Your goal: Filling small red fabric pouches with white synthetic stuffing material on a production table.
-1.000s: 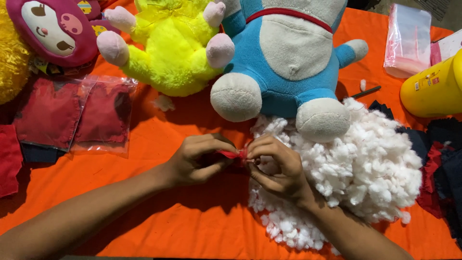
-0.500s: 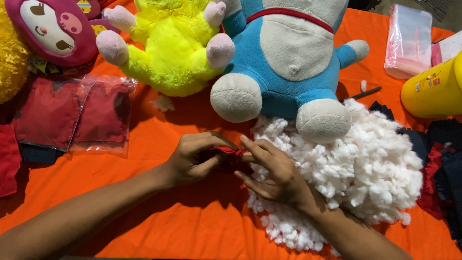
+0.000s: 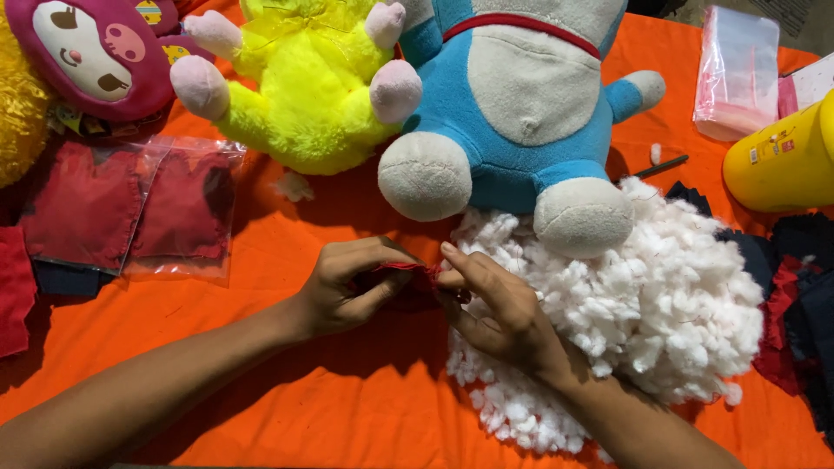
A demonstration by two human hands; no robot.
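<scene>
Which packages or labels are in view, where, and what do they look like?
Two clear bags: left of the hands, flat, holding red fabric.
Clear pouch: top right, upright, pinkish tint.
Yellow container: right edge, rounded, with a small label, white and red.
Pink box: far right edge, cropped.

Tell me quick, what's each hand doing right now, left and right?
Left hand: fingers closed, pinching the small red fabric piece.
Right hand: fingers pinched on the same red fabric piece, resting at the edge of the white stuffing pile.

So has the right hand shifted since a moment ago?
Barely: the right hand stays at the stuffing pile edge, pinching the small red piece.
</scene>
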